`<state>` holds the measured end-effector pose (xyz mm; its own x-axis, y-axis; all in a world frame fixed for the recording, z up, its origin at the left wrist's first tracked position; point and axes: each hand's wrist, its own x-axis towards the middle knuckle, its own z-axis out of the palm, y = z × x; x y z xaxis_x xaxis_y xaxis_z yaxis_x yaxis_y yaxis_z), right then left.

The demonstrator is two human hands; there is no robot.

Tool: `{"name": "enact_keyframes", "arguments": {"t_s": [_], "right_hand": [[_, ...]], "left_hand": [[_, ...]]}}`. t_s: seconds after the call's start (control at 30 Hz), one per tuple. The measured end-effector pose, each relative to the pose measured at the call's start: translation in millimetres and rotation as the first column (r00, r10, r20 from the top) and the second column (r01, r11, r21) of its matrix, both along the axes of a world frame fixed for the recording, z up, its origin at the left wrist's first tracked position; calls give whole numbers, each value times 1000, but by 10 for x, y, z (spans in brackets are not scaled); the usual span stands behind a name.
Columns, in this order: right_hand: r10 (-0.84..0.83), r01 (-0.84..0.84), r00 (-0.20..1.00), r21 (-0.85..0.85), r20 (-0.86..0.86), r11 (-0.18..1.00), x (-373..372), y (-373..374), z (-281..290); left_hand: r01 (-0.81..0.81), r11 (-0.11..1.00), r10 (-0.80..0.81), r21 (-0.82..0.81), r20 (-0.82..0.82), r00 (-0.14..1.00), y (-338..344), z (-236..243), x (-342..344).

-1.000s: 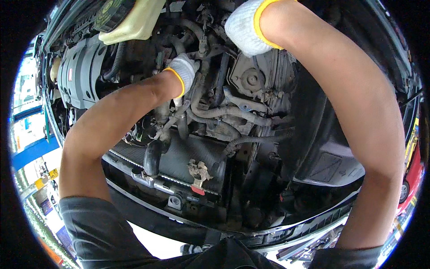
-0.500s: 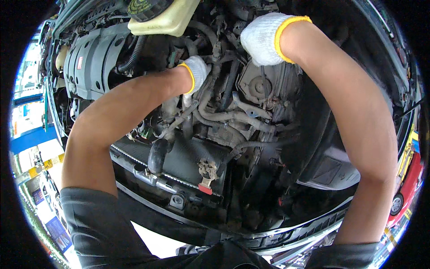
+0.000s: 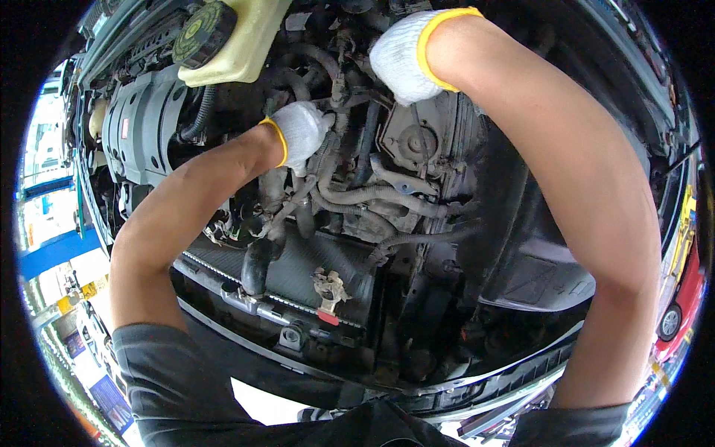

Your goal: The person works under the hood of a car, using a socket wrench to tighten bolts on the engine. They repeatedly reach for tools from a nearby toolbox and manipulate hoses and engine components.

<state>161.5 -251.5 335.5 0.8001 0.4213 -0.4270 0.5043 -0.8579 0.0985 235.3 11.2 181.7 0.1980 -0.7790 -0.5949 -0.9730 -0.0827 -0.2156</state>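
Note:
Both my hands wear white knit gloves with yellow cuffs and reach deep into a car's engine bay. My left hand [image 3: 302, 136] is closed, its fingertips against a dusty grey corrugated hose [image 3: 325, 153] in the middle; what they grip, if anything, is hidden. Farther back and to the right, my right hand [image 3: 406, 56] is bent down with the back of the glove showing, so its fingers are out of sight. Just below it lies a dusty grey housing with a round centre [image 3: 417, 140]. A branched pipe end [image 3: 402, 179] sits nearer to me.
A yellowish reservoir [image 3: 249, 45] with a black cap [image 3: 202, 33] stands at the back left, beside a grey engine cover [image 3: 141, 123]. The radiator [image 3: 305, 272] and a thick black hose [image 3: 257, 264] lie in front. On the right is a large black box [image 3: 536, 276].
The view has shifted, so the engine parts sit farther left in the picture. More of my left glove shows now. My right hand has moved slightly left over the grey housing.

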Motion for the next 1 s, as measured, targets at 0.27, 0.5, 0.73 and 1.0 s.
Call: {"name": "enact_keyframes", "arguments": {"t_s": [0.27, 0.5, 0.73, 1.0], "right_hand": [[110, -110, 994, 68, 0, 992, 43, 164, 31], [58, -56, 992, 23, -109, 998, 166, 164, 45], [19, -21, 996, -29, -92, 999, 187, 171, -15], [-15, 18, 994, 20, -112, 1000, 230, 177, -123]], "left_hand": [[241, 935, -188, -261, 211, 959, 539, -157, -136], [24, 923, -13, -383, 31, 999, 489, 487, -309], [-787, 548, 437, -282, -706, 557, 692, 1582, -913], [-917, -59, -314, 396, -879, -359, 953, 1754, -1536]]}}
